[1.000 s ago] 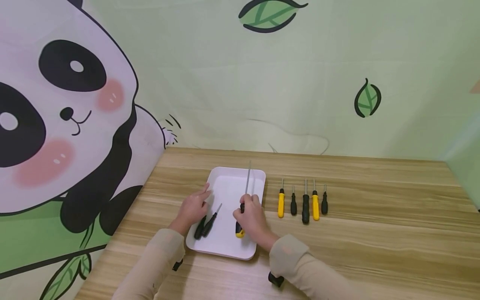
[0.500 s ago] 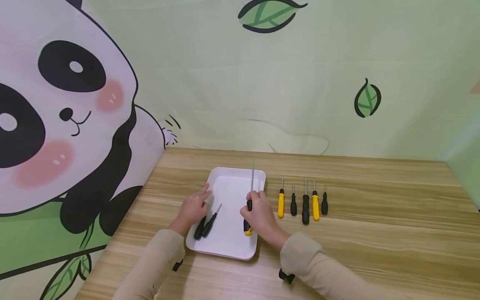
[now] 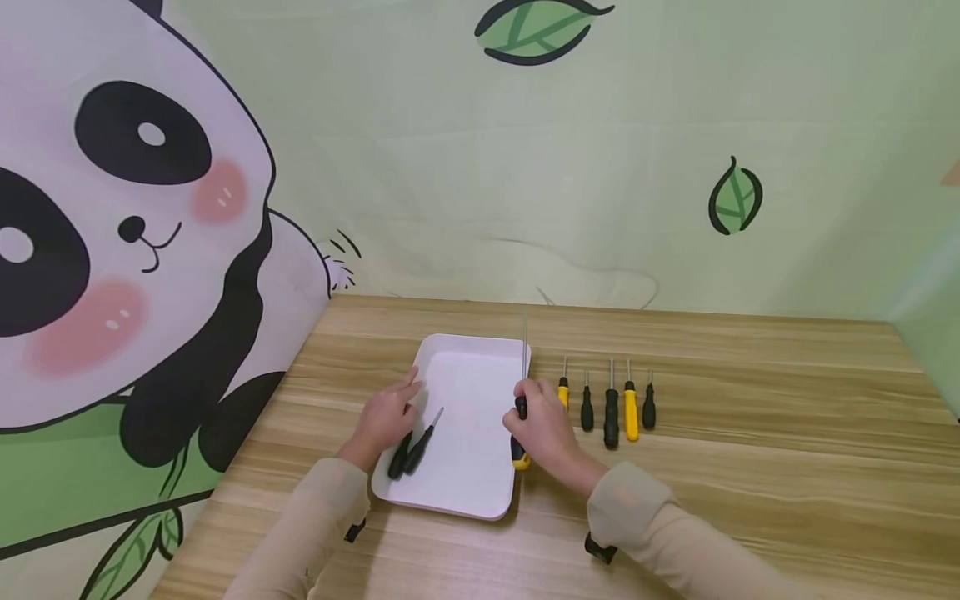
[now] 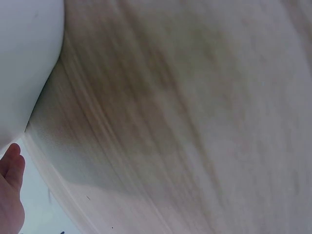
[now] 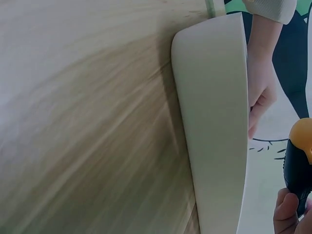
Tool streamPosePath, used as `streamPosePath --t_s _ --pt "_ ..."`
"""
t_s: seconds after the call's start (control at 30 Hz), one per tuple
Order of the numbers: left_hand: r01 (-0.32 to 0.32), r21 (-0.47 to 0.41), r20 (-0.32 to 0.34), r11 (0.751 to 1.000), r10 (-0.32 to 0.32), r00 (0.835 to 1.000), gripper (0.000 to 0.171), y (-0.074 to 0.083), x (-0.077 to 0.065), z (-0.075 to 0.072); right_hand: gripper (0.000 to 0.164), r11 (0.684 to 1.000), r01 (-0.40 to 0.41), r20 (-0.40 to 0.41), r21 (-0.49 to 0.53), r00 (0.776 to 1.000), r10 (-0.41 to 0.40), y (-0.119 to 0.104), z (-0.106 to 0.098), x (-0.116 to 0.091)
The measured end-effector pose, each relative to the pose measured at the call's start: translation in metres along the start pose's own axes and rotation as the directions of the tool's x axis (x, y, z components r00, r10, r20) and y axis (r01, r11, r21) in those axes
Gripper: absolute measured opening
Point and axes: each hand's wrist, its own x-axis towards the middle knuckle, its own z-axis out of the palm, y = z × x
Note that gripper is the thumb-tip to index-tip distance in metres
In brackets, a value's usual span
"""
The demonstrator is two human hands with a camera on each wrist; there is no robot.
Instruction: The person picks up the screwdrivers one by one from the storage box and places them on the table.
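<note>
My right hand (image 3: 547, 427) grips a screwdriver (image 3: 520, 454) with a black and yellow handle. Its long shank points toward the back wall, and it is over the right rim of the white tray (image 3: 465, 417). In the right wrist view the handle (image 5: 297, 163) shows above the tray wall (image 5: 212, 112), with fingers around its lower part. My left hand (image 3: 386, 418) rests at the tray's left rim, fingers stretched out; the left wrist view catches its fingertips (image 4: 14, 158) beside the tray. Two black-handled screwdrivers, one (image 3: 420, 450) nearer the middle, lie in the tray's front left.
Right of the tray, several screwdrivers stand in a row on the wooden table (image 3: 750, 467), tips toward the wall: yellow (image 3: 632, 412) and black (image 3: 611, 421) handles. The right hand partly covers the leftmost yellow one (image 3: 563, 390). A panda-printed wall (image 3: 420, 167) rises behind the table.
My right hand has moved rightward with the screwdriver, from over the tray's inside to its right rim, now overlapping the leftmost yellow screwdriver. The left hand and tray stay put.
</note>
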Motion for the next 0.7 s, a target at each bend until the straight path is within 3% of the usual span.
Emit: streamPosePath --t_s 0.37,0.7 --pt "-0.006 -0.007 -0.004 1.000 0.006 1.000 0.044 0.001 -0.001 -0.001 0.017 0.996 0.052 -0.079 -0.065 0.995 -0.058 0.019 -0.012 0.001" --pt "-0.021 -0.003 -0.024 1.000 0.020 0.999 0.043 0.002 -0.001 -0.002 0.018 0.998 0.015 -0.038 -0.062 0.999 -0.017 0.039 -0.023 0.003"
